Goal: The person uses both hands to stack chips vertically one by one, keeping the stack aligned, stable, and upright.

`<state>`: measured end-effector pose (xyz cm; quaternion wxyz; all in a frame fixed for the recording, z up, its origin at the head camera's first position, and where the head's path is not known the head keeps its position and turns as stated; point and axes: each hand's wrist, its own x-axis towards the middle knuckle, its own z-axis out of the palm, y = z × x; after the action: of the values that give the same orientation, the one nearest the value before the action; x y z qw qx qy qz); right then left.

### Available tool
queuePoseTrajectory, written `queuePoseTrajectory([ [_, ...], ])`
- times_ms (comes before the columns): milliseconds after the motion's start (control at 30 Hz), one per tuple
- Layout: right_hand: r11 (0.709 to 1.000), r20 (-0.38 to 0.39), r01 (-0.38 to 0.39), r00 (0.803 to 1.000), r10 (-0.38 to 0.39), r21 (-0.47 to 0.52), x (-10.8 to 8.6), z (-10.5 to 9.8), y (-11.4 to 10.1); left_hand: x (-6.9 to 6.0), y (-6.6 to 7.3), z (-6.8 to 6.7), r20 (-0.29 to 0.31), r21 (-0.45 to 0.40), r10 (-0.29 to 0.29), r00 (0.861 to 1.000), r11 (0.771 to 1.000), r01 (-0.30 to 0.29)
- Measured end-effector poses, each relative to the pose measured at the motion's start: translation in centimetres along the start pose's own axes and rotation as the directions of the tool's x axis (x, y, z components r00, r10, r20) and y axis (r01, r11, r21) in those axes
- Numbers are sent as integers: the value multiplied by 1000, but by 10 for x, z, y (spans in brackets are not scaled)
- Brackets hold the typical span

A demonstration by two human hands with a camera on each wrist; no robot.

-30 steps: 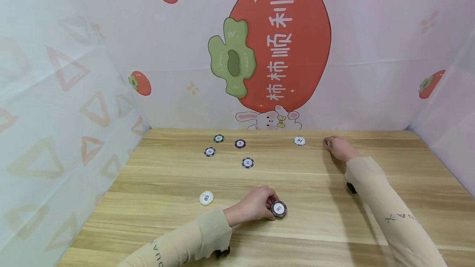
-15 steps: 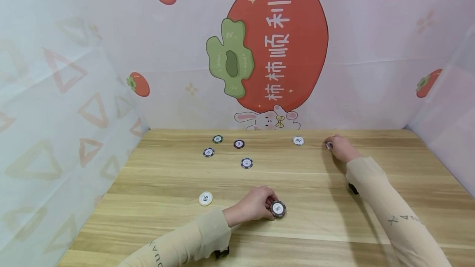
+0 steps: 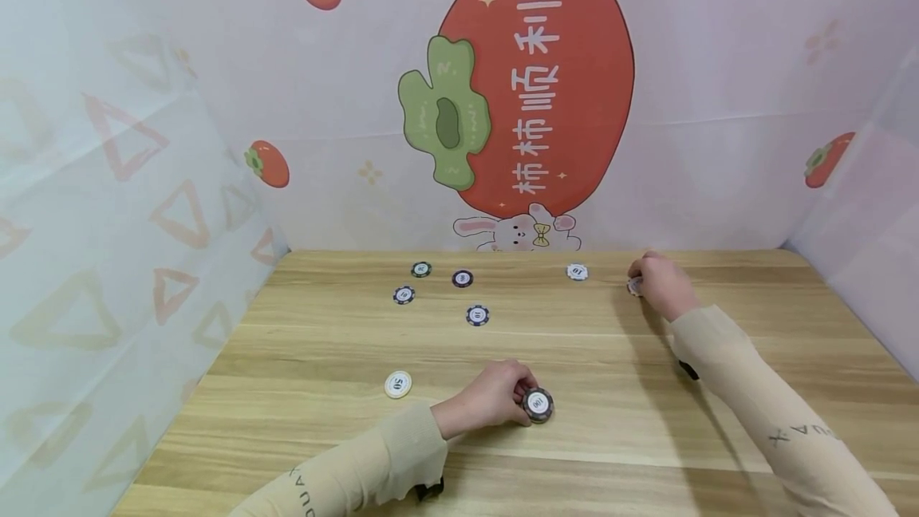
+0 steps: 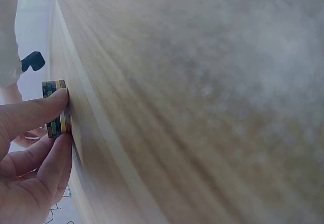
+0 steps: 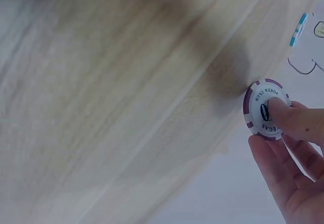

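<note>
My left hand (image 3: 491, 396) holds a short stack of poker chips (image 3: 538, 404) near the front middle of the table, a dark chip marked 100 on top. In the left wrist view the stack (image 4: 56, 120) shows several coloured edges between thumb and fingers. At the back right, my right hand (image 3: 664, 284) pinches a white-and-purple poker chip (image 3: 635, 286). The right wrist view shows that chip (image 5: 264, 93) tilted up, with the thumb on its face and fingers behind it. Its lower edge is at or very near the tabletop; contact is unclear.
On the wooden table (image 3: 323, 429) lie a yellow-rimmed 50 chip (image 3: 398, 384), a white-and-teal 10 chip (image 3: 577, 272), a green 20 chip (image 3: 421, 269), a purple chip (image 3: 463, 278) and two blue 10 chips (image 3: 477, 315). A printed cloth wall (image 3: 345, 102) stands behind.
The right hand has shifted slightly and turned, and more of its chip's face now shows in the head view. The left hand and its stack have stayed put.
</note>
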<state>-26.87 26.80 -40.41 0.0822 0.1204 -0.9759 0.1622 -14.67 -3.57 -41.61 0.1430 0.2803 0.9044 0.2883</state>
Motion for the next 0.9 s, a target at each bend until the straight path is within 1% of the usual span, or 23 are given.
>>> queuePoseTrajectory([
  [133,999,-21,43,999,-43,-10,-2,-1,-4,0,0,0,-3,9,-2,1000,1000,2],
  [333,996,-45,81,996,-83,-40,-4,-1,-10,-1,1,0,-3,8,-9,1000,1000,9],
  [433,994,-40,100,994,-101,-40,-8,-2,-12,-1,1,0,-2,11,-11,1000,1000,11],
  [600,988,-38,151,988,-151,-16,-15,-4,-18,-1,1,0,-2,-1,-14,1000,1000,14],
  [767,982,-16,189,982,-189,14,-23,-6,-27,-1,1,0,-4,-3,-16,1000,1000,16],
  [900,977,-15,212,977,-212,13,-28,-7,-36,-1,0,0,-3,5,-9,1000,1000,9],
])
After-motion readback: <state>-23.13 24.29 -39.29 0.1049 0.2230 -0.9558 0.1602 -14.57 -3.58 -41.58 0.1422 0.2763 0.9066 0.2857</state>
